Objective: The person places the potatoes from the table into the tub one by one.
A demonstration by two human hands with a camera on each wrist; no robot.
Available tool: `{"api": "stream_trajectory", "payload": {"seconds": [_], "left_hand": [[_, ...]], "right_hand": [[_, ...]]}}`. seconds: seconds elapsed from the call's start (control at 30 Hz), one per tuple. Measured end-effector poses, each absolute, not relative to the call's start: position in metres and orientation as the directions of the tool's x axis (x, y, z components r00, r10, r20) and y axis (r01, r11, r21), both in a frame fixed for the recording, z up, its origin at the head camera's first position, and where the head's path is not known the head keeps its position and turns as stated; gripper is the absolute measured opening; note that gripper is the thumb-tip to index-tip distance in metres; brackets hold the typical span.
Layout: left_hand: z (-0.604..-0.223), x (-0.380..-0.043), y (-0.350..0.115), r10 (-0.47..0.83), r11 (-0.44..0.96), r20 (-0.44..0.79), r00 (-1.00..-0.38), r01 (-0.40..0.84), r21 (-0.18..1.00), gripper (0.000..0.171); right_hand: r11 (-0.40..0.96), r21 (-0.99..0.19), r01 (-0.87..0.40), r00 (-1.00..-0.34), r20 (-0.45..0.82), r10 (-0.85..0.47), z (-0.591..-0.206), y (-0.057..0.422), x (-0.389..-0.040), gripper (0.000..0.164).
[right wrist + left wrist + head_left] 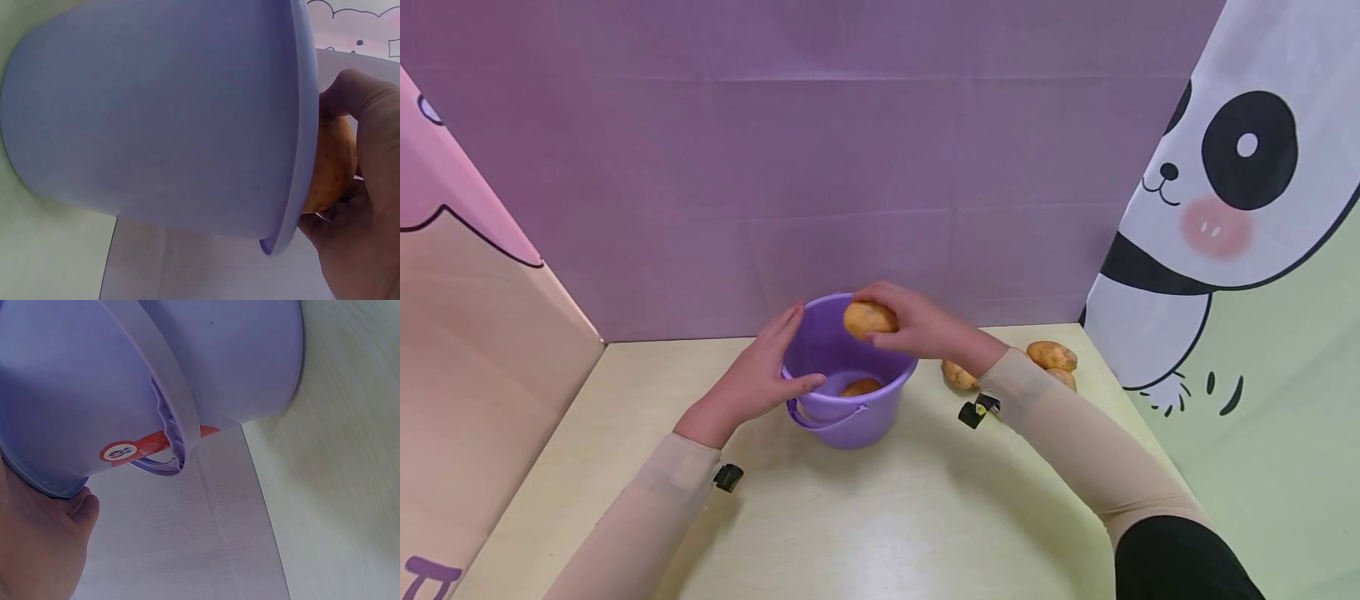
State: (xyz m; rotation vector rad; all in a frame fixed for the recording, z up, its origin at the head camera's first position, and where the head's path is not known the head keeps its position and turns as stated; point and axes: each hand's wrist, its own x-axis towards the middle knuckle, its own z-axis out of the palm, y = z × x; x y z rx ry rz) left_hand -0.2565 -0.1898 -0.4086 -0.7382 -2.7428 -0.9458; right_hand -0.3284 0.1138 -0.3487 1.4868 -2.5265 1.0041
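Observation:
A purple bucket (857,429) stands upright on the table with its handle (827,423) hanging at the front left. My left hand (760,375) touches the left of its rim, fingers extended along it and thumb spread over the opening. My right hand (906,321) grips a potato (868,319) over the right part of the opening. Seen from the right wrist, that potato (332,164) sits between thumb and fingers just past the rim. Another potato (861,387) lies inside the bucket, partly hidden by the front rim.
Several potatoes (1052,356) lie on the table (880,525) at the back right, partly covered by my right forearm. A purple backdrop (865,167) rises behind the bucket. A panda-printed panel (1262,333) borders the right side.

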Motion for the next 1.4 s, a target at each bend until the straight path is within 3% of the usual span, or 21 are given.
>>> {"api": "stream_trajectory", "payload": {"seconds": [1.4], "left_hand": [[-0.411,-0.258,-0.190,0.406,0.685,0.307,-0.861,0.509,0.521,0.114]], "right_hand": [[0.375,-0.472,-0.798,-0.535,0.268,-0.801,-0.355,0.097,-0.336,0.065]]}}
